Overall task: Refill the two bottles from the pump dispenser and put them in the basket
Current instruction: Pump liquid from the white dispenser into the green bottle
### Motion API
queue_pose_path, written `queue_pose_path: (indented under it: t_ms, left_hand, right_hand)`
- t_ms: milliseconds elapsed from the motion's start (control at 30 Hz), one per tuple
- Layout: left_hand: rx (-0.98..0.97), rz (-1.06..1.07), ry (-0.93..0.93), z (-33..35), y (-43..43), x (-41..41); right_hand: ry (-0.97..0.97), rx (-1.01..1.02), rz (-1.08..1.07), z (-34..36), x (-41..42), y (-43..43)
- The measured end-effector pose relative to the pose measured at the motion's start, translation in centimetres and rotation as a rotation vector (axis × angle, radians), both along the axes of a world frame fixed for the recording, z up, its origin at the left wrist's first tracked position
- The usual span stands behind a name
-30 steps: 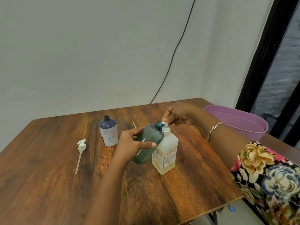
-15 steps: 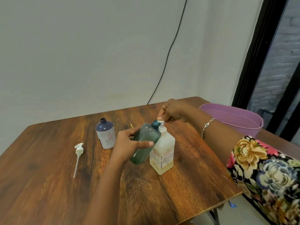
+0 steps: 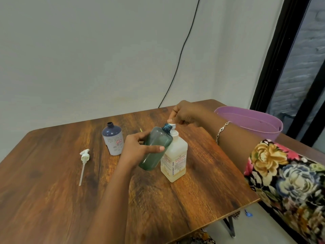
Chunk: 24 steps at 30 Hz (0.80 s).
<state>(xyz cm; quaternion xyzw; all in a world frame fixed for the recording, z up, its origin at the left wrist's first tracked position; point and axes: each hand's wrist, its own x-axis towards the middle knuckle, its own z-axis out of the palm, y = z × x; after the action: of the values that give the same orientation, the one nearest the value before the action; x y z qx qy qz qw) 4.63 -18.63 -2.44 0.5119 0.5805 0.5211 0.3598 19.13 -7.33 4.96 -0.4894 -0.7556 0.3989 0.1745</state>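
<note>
Toward right edge of table [image 3: 52,191]: green bottle [image 3: 155,150] clasped tilted in left hand [image 3: 139,148], mouth at pump dispenser [image 3: 175,157] for filling; right hand [image 3: 186,113] apparently pinching its head.

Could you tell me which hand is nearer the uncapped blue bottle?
Left hand, gripping the green bottle beside the blue bottle; right hand is farther, pinching the top of the pump dispenser.

— What is worn?
— A thin silver chain bracelet [image 3: 222,129] on the right wrist.
— And the sleeve [image 3: 284,178]?
— On the right arm, black cloth printed with big yellow, pink and pale blue flowers and green leaves.
</note>
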Motion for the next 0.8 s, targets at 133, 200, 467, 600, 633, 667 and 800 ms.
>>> queue_pose_path:
  t_ms: [133,200,467,600,633,667,800]
  left_hand:
    - [-0.018,-0.001,0.02,-0.2,-0.1,0.0]
    - [-0.02,0.008,0.016,-0.2,-0.1,0.0]
    - [0.001,-0.005,-0.006,0.5,-0.3,0.1]
    - [-0.008,-0.004,0.022,-0.2,0.0,-0.1]
    - [-0.012,-0.001,0.025,-0.3,0.0,-0.1]
    - [-0.016,0.0,0.026,-0.4,0.0,-0.1]
    - [-0.015,-0.006,-0.033,-0.3,-0.2,0.0]
  right_hand:
    - [-0.043,0.065,-0.011,-1.3,0.0,0.1]
    - [0.017,0.054,-0.029,-1.4,0.2,0.0]
    - [0.132,-0.098,-0.067,0.3,0.0,-0.6]
    - [0.083,0.002,-0.075,-1.2,0.1,-0.3]
    - [0.084,0.008,-0.086,-1.6,0.2,-0.2]
    - [0.101,0.004,-0.101,-2.0,0.3,-0.2]
    - [0.2,-0.007,-0.122,-1.6,0.4,-0.5]
